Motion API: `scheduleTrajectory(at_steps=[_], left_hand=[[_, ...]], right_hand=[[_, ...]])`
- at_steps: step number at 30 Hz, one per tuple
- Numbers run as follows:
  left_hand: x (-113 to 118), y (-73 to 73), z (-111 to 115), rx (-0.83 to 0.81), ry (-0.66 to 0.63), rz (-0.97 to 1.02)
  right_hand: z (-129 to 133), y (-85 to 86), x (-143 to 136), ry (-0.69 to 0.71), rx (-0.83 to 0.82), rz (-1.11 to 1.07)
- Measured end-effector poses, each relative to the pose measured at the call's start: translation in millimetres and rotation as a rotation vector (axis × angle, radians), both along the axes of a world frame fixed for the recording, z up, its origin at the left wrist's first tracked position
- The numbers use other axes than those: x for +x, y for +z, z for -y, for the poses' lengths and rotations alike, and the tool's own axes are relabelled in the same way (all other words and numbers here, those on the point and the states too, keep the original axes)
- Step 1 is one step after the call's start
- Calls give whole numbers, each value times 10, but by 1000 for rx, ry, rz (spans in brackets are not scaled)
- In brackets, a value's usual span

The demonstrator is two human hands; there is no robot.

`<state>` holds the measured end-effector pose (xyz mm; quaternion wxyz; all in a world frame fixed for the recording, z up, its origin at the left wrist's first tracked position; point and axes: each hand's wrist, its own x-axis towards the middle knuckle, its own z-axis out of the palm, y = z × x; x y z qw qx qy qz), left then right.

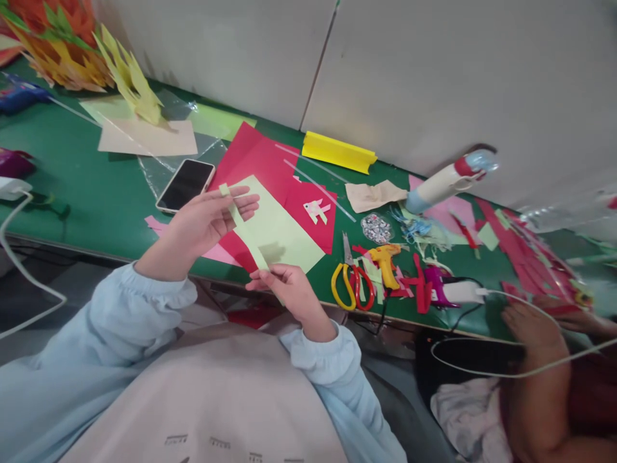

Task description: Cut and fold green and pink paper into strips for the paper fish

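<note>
A narrow light green paper strip stretches between my hands, above a pale green sheet that lies over red paper. My left hand has the strip's upper end between its fingers, with the other fingers stretched out. The strip's lower end is pinched between thumb and fingers of my right hand. To the right of the pale green sheet, a small fish shape of folded paper rests on red paper. Scissors with yellow and red handles lie right of my right hand.
A phone lies beyond my left hand. Right of the scissors are a yellow glue gun, paper scraps and a bottle. A yellow folded piece lies near the wall. Another person's hand is at the right edge of the table.
</note>
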<state>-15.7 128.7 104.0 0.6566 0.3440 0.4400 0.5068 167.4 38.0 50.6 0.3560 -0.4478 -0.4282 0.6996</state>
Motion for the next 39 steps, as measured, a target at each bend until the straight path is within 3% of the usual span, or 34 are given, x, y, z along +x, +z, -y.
scheduleTrajectory(at_steps=[6, 14, 19, 25, 33, 39], left_hand=[[-119, -60, -18, 28, 66, -25], [-309, -312, 39, 76, 118, -134], [-394, -337, 130, 31, 200, -201], [-550, -387, 204, -47, 262, -177], [-661, -423, 322, -124, 236, -305], [-731, -446, 361, -89, 146, -431]], right_hand=[[48, 12, 237, -11, -37, 101], [102, 13, 529, 12, -104, 226], [128, 21, 708, 21, -112, 277], [173, -15, 914, -65, -115, 310], [188, 7, 1033, -200, -136, 316], [172, 5, 1061, -303, -186, 320]])
